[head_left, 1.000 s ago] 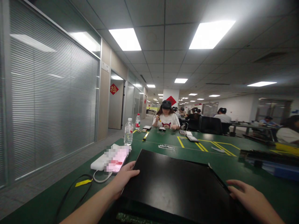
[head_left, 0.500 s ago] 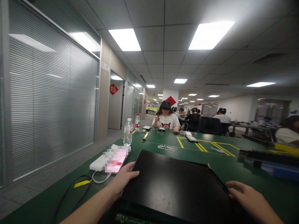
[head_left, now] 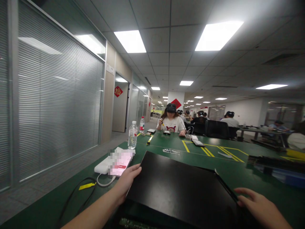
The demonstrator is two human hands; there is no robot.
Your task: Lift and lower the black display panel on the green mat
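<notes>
A large black flat panel (head_left: 181,187), which looks like a display panel, is tilted in front of me above the green table. My left hand (head_left: 130,178) grips its left edge, with the thumb along the rim and the other fingers out of sight behind it. At the right edge, my right hand (head_left: 252,202) has its fingers curled against the thin side, thumb and fingertips close together. Part of a green circuit board (head_left: 134,223) shows below the near edge. The panel's underside is hidden.
On the green table (head_left: 200,159), left of the panel, lie a phone (head_left: 121,167), a white cable (head_left: 105,184) and a black strap (head_left: 87,203). A water bottle (head_left: 132,135) stands beyond. Across sits a person (head_left: 171,122). Black parts (head_left: 274,165) are piled at right.
My left thumb has slid off the panel's face to its left edge. The right hand stays at the right edge. The whole view has shifted slightly, so the surroundings appear further right.
</notes>
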